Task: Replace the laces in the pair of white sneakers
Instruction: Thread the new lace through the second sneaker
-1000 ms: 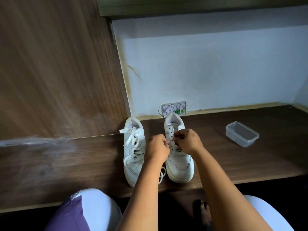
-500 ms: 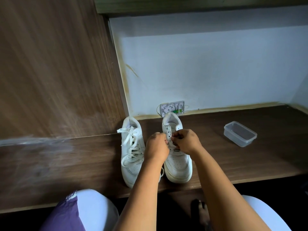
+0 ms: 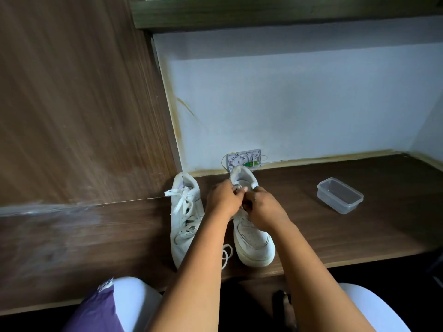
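Two white sneakers stand side by side on the dark wooden desk [image 3: 359, 236], toes toward me. The left sneaker [image 3: 184, 219] is laced, its white lace ends lying loose over the tongue. Over the upper eyelets of the right sneaker [image 3: 254, 238] my left hand [image 3: 224, 200] and my right hand [image 3: 262, 207] meet, fingers pinched on its white lace. My hands hide the eyelets. A loose loop of white lace [image 3: 226, 254] lies between the two toes.
A clear plastic container [image 3: 339, 195], without a lid, sits on the desk to the right. A small white wall box [image 3: 243, 161] is behind the right sneaker's heel. A wooden panel rises on the left. My knees are below the desk edge.
Both hands have moved up the right sneaker from the middle eyelets toward its collar, staying pinched together on the lace. The shoes have not moved.
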Motion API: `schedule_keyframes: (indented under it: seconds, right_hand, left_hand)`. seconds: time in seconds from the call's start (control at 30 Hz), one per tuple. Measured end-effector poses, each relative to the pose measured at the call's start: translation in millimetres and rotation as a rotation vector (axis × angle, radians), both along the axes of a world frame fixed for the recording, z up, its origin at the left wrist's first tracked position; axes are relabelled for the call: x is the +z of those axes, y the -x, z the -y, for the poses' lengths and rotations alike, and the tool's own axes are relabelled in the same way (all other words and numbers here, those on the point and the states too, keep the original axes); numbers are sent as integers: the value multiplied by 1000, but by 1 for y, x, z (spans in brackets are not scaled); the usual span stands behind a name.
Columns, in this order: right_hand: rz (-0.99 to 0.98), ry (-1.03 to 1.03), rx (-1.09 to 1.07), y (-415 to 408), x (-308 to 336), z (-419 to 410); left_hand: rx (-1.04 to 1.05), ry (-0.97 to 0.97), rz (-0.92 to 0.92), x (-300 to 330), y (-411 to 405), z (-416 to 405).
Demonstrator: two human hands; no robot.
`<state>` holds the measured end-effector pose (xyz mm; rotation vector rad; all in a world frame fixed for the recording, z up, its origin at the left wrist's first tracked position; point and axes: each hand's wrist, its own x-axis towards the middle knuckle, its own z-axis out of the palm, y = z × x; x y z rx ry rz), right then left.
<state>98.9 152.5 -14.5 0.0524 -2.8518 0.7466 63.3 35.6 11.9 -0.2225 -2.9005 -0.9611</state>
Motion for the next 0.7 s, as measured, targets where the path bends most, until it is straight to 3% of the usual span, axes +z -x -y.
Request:
schedule_keyframes:
  seconds: [0.17,0.27,0.33,0.4,0.47,0.5,0.57,0.6,0.67,0.7]
  right_hand:
    - [-87,158,-90,3,0,-11]
    - [-148,372,-302,2,11,-26]
    - [-185,791,-608,-2,25,-57]
    - [-356,1460,-815,-12,40,-104]
    - [-718,2164,-766,-31,50,-145]
    - [-823,2339,-669,-40,52,-160]
    - [-724,2323,-576,-45,60,-162]
    - [-579,2168,-597,-44,62,-153]
    - [-272,1527,-595,-34,61,-120]
    - [-163,1182,-486,-28,57,-100]
  left_hand:
    - [-51,-60,84,-7,15,5]
    - [-72,-101,92,-12,17,9]
    - [-91,-99,78,-13,16,12]
    - [-89,-107,62,-12,15,13]
    - [-86,-104,67,-14,16,13]
    - [-87,-103,82,-15,17,14]
    - [-94,-164,157,-18,23,16]
    - [-94,-207,200,-20,24,17]
    - [-81,-224,247,-22,22,18]
    - [-69,-210,251,-23,20,18]
